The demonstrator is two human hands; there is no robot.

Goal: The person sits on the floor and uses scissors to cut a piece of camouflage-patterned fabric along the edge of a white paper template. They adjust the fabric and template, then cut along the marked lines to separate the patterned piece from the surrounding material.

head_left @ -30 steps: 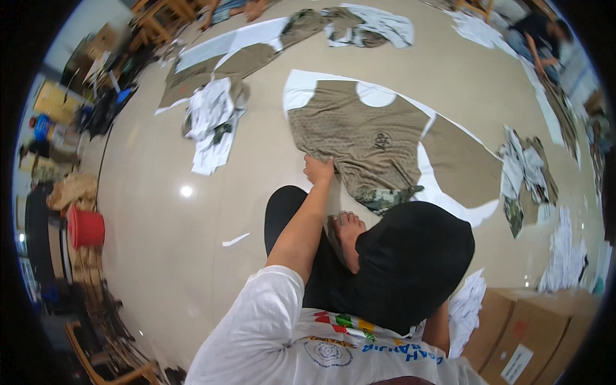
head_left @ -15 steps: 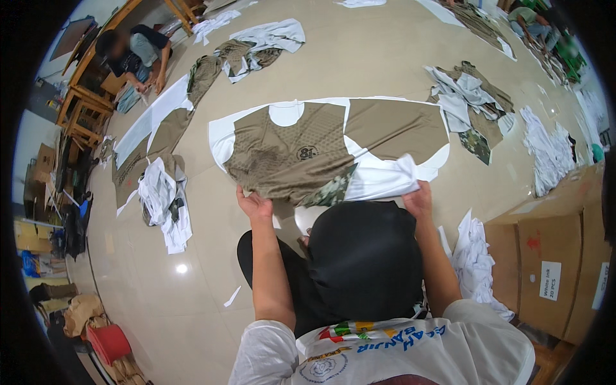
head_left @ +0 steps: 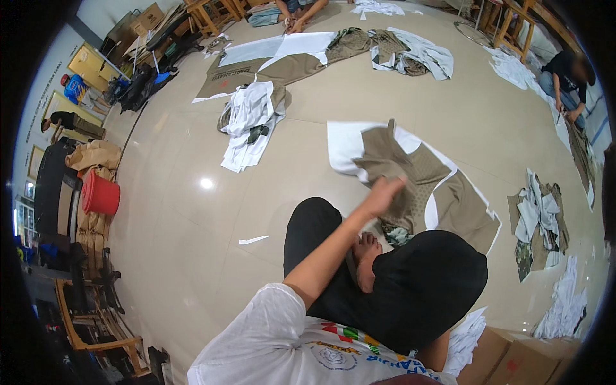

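My left hand (head_left: 386, 194) reaches over a brown printed fabric sheet (head_left: 443, 199) with white margins, which lies on the floor in front of my legs. The fingers are closed on the sheet's near left part, and the cloth there is bunched up and slightly blurred. A white corner (head_left: 345, 146) of the sheet spreads out beyond the hand, and a camouflage-patterned patch (head_left: 396, 235) shows beside my bare foot. My right hand is hidden behind my raised, black-clad knee; only part of that forearm (head_left: 437, 351) shows.
Crumpled white and brown cloth (head_left: 250, 122) lies to the left, with another long brown sheet (head_left: 289, 70) beyond. More cloth heaps (head_left: 539, 218) are at right, near cardboard boxes (head_left: 513, 359). A red bucket (head_left: 101, 194) stands at far left. Other people (head_left: 568, 86) sit on the floor.
The view has swung left. My left hand has moved from the sheet's front edge up over it, bunching the cloth. My right hand has dropped out of sight behind the knee.
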